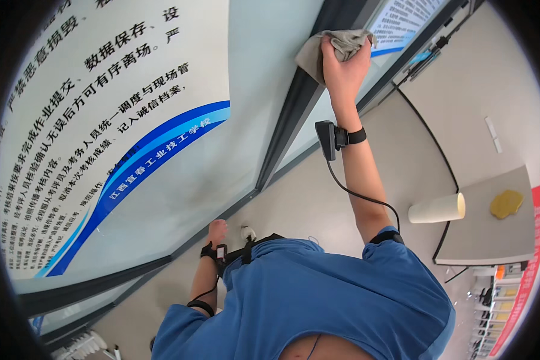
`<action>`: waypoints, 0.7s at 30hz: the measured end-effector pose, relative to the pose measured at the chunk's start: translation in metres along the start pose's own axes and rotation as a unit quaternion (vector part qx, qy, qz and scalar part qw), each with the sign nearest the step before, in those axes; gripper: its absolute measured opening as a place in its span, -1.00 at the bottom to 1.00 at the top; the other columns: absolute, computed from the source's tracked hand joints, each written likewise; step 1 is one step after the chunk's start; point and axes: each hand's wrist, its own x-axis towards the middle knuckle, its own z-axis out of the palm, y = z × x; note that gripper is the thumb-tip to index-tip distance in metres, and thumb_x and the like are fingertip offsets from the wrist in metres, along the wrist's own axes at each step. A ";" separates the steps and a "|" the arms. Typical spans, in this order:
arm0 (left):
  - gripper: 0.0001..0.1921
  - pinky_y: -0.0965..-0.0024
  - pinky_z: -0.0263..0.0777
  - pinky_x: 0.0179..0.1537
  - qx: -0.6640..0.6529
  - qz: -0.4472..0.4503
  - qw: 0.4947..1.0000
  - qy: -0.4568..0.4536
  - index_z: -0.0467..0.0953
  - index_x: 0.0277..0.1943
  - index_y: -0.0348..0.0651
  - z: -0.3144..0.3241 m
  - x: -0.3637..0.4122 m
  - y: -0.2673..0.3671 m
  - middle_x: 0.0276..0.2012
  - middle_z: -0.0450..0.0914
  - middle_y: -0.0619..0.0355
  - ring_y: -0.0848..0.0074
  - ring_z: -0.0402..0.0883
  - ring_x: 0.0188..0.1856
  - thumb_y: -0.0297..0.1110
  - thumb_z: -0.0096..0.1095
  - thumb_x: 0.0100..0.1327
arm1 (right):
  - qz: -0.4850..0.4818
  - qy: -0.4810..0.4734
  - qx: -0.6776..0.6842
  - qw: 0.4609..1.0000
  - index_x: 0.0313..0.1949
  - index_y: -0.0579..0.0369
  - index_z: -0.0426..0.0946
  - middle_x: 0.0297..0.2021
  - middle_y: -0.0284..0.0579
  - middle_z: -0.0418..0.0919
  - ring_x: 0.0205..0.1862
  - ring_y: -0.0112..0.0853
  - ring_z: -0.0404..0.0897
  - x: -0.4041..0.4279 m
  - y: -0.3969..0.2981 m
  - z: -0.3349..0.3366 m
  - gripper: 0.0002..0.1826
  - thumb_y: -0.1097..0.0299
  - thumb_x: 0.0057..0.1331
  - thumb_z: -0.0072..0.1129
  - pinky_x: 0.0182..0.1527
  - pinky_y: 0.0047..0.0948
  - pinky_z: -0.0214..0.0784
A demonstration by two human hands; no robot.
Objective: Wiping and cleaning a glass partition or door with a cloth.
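Observation:
My right hand (345, 78) is raised and grips a crumpled grey cloth (312, 56). The cloth lies against a dark frame post (292, 110) beside a glass panel (216, 166). A black strap with a small device (326, 139) circles the right wrist, and a cable runs up the arm from it. Low at my left side hangs my left hand (217, 231), near the panel's bottom rail. Its fingers look curled, but they are small and partly hidden; I see nothing in it. Another strapped device (222, 254) sits on that wrist.
A large printed poster (162, 81) covers much of the glass; a second poster (400, 24) is beyond the post. At right, a light table (486, 238) bears a white cylinder (436, 209) and a yellow piece (506, 204). A red banner (517, 297) runs along the far right.

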 end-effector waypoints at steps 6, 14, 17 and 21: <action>-0.85 0.48 0.28 -0.45 0.222 0.452 0.858 -0.103 0.41 -0.24 -0.06 -0.079 0.089 -0.114 -0.33 0.50 0.25 0.55 0.47 -0.35 -0.38 0.05 0.10 | -0.090 0.066 0.040 0.993 -0.16 0.23 0.34 -0.30 0.01 0.50 -0.24 -0.21 0.49 -0.041 0.020 0.030 -0.58 0.28 0.06 0.24 -0.16 -0.37 0.30; -0.72 0.29 0.24 -0.40 -0.002 -0.040 0.999 0.033 0.38 -0.17 -0.04 -0.062 0.038 -0.072 -0.41 0.45 0.29 0.49 0.48 -0.37 -0.14 0.08 0.08 | -0.053 -0.032 -0.068 0.996 -0.21 0.32 0.28 -0.28 0.15 0.34 -0.23 0.02 0.35 -0.174 0.115 0.041 -0.67 0.36 0.13 0.11 -0.17 -0.18 0.19; -0.71 0.27 0.25 -0.40 0.031 -0.028 0.997 0.072 0.38 -0.14 -0.04 -0.054 0.009 -0.026 -0.40 0.46 0.27 0.48 0.48 -0.39 -0.14 0.04 0.09 | 0.003 -0.102 -0.059 0.993 -0.05 0.35 0.23 -0.19 0.22 0.31 -0.12 0.07 0.29 -0.181 0.132 0.039 -0.48 0.31 0.07 0.18 -0.09 -0.11 0.11; -0.66 0.26 0.27 -0.37 0.097 -0.002 0.993 0.067 0.38 -0.12 -0.06 -0.085 0.019 -0.032 -0.38 0.48 0.26 0.48 0.48 -0.36 -0.12 0.06 0.06 | -0.018 -0.093 -0.024 0.995 -0.11 0.36 0.24 -0.24 0.22 0.31 -0.19 0.08 0.30 -0.144 0.093 0.041 -0.52 0.29 0.09 0.16 -0.14 -0.12 0.14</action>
